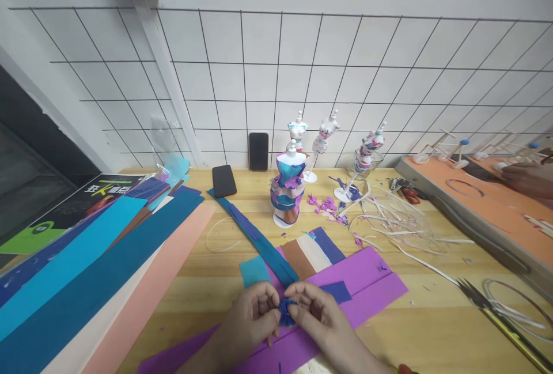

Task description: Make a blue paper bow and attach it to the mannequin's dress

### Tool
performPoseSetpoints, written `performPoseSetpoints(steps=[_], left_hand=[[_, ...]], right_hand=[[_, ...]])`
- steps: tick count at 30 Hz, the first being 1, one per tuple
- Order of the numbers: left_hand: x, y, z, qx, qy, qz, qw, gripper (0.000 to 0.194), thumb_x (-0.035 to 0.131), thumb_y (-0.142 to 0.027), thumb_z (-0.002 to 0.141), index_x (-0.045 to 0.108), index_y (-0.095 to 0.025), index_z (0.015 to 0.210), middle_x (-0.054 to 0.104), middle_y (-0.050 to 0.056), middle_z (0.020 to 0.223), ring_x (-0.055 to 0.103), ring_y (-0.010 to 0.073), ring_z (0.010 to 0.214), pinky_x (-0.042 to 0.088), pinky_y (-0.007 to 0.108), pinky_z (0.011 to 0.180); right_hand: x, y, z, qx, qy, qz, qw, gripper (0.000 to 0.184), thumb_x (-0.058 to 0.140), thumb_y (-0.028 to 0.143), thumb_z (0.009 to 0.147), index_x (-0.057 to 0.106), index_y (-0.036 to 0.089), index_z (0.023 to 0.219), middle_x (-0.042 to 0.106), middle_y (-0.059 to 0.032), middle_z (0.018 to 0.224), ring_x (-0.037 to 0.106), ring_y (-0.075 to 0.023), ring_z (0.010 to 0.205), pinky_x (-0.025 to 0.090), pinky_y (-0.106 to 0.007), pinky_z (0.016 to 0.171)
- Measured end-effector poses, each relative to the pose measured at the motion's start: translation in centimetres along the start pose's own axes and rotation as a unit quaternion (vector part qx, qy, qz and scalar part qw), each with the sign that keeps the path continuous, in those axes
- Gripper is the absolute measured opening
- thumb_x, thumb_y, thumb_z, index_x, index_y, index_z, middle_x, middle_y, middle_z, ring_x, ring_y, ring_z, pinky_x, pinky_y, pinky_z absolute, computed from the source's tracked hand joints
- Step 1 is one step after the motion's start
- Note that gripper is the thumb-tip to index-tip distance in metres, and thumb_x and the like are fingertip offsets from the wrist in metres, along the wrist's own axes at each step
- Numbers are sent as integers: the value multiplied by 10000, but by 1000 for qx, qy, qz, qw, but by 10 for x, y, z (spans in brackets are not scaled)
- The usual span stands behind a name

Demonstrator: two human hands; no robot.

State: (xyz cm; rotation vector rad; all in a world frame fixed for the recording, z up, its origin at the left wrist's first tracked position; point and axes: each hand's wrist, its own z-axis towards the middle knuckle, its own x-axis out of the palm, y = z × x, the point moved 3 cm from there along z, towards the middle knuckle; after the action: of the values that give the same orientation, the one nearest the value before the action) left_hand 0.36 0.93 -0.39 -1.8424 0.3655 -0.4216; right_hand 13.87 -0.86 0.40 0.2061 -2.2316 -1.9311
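Note:
A small piece of blue crepe paper (287, 314), gathered into pleats, is pinched between my two hands at the front of the table. My left hand (254, 312) grips its left side with thumb and curled fingers. On its right side, my right hand (318, 312) closes in the same way. Purple crepe paper (371, 273) lies beneath the hands, with a dark blue scrap (337, 291) on it. A long teal strip (272, 256) reaches toward my fingers from behind. Farther back stands a miniature dress form (288, 192) wrapped in layered coloured paper.
Several white dress forms (320, 142) stand behind, against the tiled wall. Long paper strips (108, 264) fill the left side. Two phones (224, 181) are at the back. White cords (393, 218), scraps (326, 205) and scissors (488, 305) lie rightward. Another person's hand (527, 175) shows far right.

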Motion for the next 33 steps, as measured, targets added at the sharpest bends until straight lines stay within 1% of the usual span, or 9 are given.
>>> performPoseSetpoints(steps=[4,6,11,15,20,23,27,30,33], left_hand=[[1,-2,0,-8,0,1,1000,83,497,-154,628,429,-173,671,498,-65,433,432,68,361,359,199,406],[0,-3,0,-7,-1,-3,1000,83,497,-158,627,428,-173,672,503,-62,435,436,70,364,365,200,408],[-2,0,2,-7,3,-32,999,100,501,-175,629,417,-175,684,521,-56,460,449,73,374,372,198,398],[-1,4,3,-2,13,-30,999,97,494,-154,647,414,-173,697,513,-59,477,447,70,384,374,198,401],[-1,2,0,36,17,-2,999,147,521,-113,667,476,-151,801,509,-41,596,470,87,519,394,200,464],[-1,-2,-2,52,11,27,998,105,539,-122,687,508,-143,786,512,-26,635,470,93,578,394,201,511],[0,-6,-2,28,0,24,999,53,538,-168,691,497,-141,710,476,-43,563,441,84,509,382,203,482],[1,-8,-1,14,-2,22,1000,77,530,-198,687,479,-145,664,474,-43,530,441,84,478,389,212,468],[-1,-7,0,8,-6,15,1000,89,523,-218,680,469,-150,661,497,-35,525,453,89,460,398,221,457]], right_hand=[[-1,-1,-1,-11,-2,-49,999,157,539,301,798,545,172,709,429,43,586,389,-114,564,309,-228,540],[-2,-2,-1,-9,-10,-53,999,173,533,299,799,530,173,680,414,48,567,392,-113,552,305,-225,529],[-1,2,0,9,-3,10,1000,151,546,302,779,513,178,699,457,43,575,503,-134,571,389,-252,584],[0,4,0,19,4,29,999,178,554,324,770,504,178,680,461,43,567,526,-141,582,416,-260,603],[0,3,1,15,-5,8,1000,193,552,338,769,499,177,676,459,41,575,492,-127,568,405,-238,566],[0,1,0,12,-6,4,1000,190,548,335,772,497,175,682,456,41,577,479,-122,560,397,-233,555],[0,-1,0,8,4,-7,1000,182,548,321,781,510,169,689,502,23,600,490,-125,581,381,-230,558],[0,-1,0,5,4,-5,1000,195,554,333,780,512,168,684,505,21,596,489,-126,580,378,-230,557],[1,0,-1,2,9,8,1000,202,555,348,783,514,168,701,516,19,598,505,-131,587,383,-237,571]])
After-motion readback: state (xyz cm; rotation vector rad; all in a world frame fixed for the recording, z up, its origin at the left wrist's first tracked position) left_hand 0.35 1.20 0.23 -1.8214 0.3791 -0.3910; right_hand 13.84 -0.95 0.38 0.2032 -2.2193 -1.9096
